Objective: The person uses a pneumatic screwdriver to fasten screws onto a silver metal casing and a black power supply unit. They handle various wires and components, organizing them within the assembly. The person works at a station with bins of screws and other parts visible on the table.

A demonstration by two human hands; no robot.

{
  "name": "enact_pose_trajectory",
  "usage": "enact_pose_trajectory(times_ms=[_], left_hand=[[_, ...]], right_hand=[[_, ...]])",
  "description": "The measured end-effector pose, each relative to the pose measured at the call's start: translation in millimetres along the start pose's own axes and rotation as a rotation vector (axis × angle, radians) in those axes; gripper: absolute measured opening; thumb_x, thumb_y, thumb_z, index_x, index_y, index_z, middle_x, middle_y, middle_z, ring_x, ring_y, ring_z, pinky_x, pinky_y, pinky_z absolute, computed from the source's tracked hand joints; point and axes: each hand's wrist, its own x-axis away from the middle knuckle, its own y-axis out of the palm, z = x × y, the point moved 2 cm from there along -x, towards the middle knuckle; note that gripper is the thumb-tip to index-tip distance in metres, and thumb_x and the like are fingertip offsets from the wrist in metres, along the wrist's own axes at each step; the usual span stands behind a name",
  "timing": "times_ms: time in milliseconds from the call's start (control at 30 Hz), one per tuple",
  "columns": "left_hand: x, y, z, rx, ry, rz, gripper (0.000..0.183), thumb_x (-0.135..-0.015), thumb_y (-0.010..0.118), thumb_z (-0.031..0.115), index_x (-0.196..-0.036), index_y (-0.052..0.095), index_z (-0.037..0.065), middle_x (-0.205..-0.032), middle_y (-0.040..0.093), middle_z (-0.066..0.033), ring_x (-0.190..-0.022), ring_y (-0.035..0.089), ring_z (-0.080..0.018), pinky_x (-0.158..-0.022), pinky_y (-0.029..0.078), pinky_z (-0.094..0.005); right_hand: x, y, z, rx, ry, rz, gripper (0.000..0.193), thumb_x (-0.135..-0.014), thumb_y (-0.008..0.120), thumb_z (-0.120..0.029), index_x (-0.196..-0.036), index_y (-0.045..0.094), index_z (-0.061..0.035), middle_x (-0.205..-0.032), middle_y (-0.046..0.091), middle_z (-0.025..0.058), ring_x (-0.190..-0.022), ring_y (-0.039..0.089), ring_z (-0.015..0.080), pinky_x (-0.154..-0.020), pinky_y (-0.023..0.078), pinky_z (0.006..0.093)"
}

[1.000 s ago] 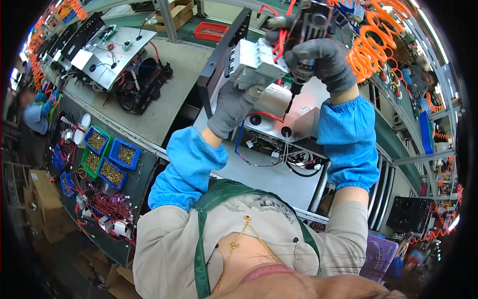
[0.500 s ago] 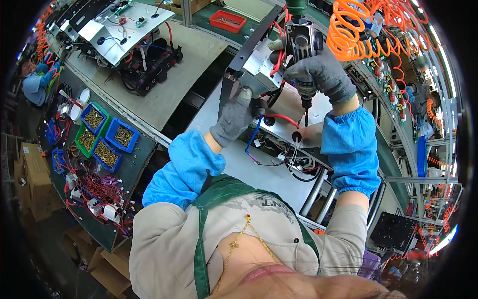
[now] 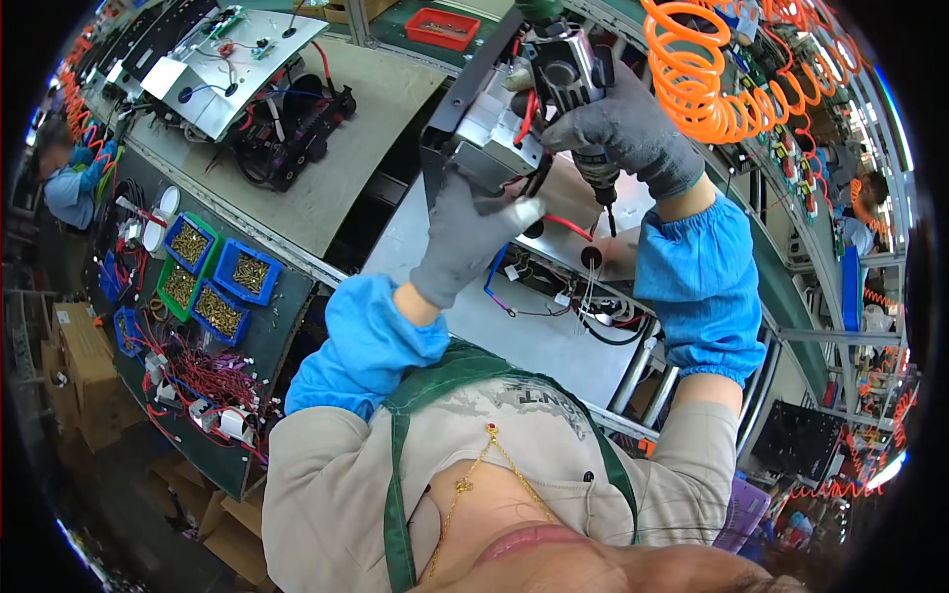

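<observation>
Head view had the right hand (image 3: 633,136) wrapped round the power driver (image 3: 565,67), left hand (image 3: 460,242) thumb-out against the grey block (image 3: 500,134) left of that driver (couldn't tell if gripping), red wire (image 3: 527,119) seemingly attached, blue lead (image 3: 491,284) below-left looking unhooked.

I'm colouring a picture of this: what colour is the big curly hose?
Bright orange. The curly hose shows best in the head view, upper right.

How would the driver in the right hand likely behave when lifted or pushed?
The driver is probably heavy for its size, given the bulky, metallic-looking body. Its straight bit seems stiff; its rounded barrel could roll.
</observation>
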Motion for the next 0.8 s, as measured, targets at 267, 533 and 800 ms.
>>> enact_pose_trajectory(times_ms=[267, 533, 800], left_hand=[[-22, -12, -61, -0.660, 0.092, -0.273, 0.018, -0.079, 0.063, 0.019, -0.085, 0.063, 0.001, -0.079, 0.064, -0.0121, -0.075, 0.063, -0.0242, -0.067, 0.049, -0.0366], [-9, 0, -28, -0.379, -0.136, 0.011, 0.028, -0.086, 0.061, 0.024, -0.101, 0.060, 0.000, -0.095, 0.064, -0.0120, -0.090, 0.061, -0.0243, -0.076, 0.047, -0.0351], [-17, -21, -69, -1.296, 0.434, -0.482, 0.033, -0.078, 0.060, 0.011, -0.111, 0.060, 0.006, -0.103, 0.062, -0.0162, -0.094, 0.058, -0.0342, -0.081, 0.047, -0.0426]], right_hand=[[6, 0, -4, 0.145, 0.005, 0.076, 0.044, -0.057, 0.075, -0.022, -0.092, 0.060, -0.0007, -0.072, 0.060, 0.0077, -0.063, 0.054, 0.0157, -0.063, 0.047, 0.0302], [8, 6, -12, 0.273, 0.069, 0.041, 0.036, -0.058, 0.074, -0.019, -0.084, 0.061, 0.0029, -0.068, 0.062, 0.0121, -0.064, 0.059, 0.0168, -0.063, 0.050, 0.0324], [2, 10, -14, 0.325, 0.107, -0.028, 0.041, -0.055, 0.078, -0.017, -0.089, 0.062, -0.0013, -0.073, 0.063, 0.0059, -0.064, 0.057, 0.0138, -0.064, 0.048, 0.0284]])
